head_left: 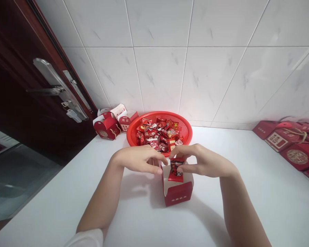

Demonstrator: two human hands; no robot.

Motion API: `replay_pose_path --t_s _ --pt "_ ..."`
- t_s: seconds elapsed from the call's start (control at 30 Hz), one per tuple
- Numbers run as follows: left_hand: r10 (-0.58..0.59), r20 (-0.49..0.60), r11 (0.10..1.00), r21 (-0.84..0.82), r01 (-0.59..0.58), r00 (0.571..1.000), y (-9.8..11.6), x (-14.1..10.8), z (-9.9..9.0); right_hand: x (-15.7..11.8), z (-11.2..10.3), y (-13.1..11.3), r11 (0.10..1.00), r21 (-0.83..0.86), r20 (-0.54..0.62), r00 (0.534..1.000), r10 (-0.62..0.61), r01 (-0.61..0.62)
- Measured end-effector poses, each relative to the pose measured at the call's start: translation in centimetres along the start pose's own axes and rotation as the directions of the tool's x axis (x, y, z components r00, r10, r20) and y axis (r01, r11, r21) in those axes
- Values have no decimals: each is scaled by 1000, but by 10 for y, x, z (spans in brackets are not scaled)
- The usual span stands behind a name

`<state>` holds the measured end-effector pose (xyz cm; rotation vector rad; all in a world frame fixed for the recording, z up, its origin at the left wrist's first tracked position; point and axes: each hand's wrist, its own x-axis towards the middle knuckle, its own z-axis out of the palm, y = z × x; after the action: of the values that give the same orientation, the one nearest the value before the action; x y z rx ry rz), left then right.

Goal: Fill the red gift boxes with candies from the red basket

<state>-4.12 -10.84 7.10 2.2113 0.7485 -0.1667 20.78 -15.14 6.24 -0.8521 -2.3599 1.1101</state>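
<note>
A small open-topped red paper candy box (179,194) with a pale inside stands on the white table. My left hand (141,159) is at the box's left wall, thumb outside and fingertips curled at the rim. My right hand (202,161) pinches a red and black wrapped candy (176,169) over the box's opening. The candy hides much of the box's inside. Just behind both hands sits a red plastic basket (187,132) holding many wrapped candies (157,135).
Two red gift boxes (106,127) stand open at the back left, beside the basket. Several closed red boxes (296,154) are piled at the right along the tiled wall (159,75). A dark red door (12,68) with a metal handle (48,91) is on the left.
</note>
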Motion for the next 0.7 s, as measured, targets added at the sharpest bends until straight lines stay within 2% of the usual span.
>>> replay_pose_path --t_s 0.07,0.13,0.23,0.3,0.37,0.47,0.6,0.7 --pt "-22 -135 1000 0 22 991 -8 -6 -7 2 3 -3 996 -59 27 997 68 -67" --pt "-76 -337 997 -24 72 938 -22 -12 -15 4 7 -7 980 -138 25 989 145 -140" --pt "-198 -597 980 -97 176 777 -50 -15 -26 7 12 -11 951 -225 8 975 221 -214" --pt "-263 -695 959 -112 261 669 -67 -12 -31 8 16 -11 940 -251 29 968 248 -233" --pt "-286 -741 944 -110 311 608 -78 -7 -33 9 20 -10 934 -272 69 963 259 -232" --pt "-277 -752 944 -96 316 598 -88 3 -33 11 24 -6 925 -301 93 959 269 -230" --pt "-252 -753 946 -61 318 607 -96 16 -33 11 23 -4 928 -288 22 967 253 -237" --pt "-238 -710 943 -7 332 662 -102 28 -39 8 19 -5 940 -255 -6 973 232 -226"
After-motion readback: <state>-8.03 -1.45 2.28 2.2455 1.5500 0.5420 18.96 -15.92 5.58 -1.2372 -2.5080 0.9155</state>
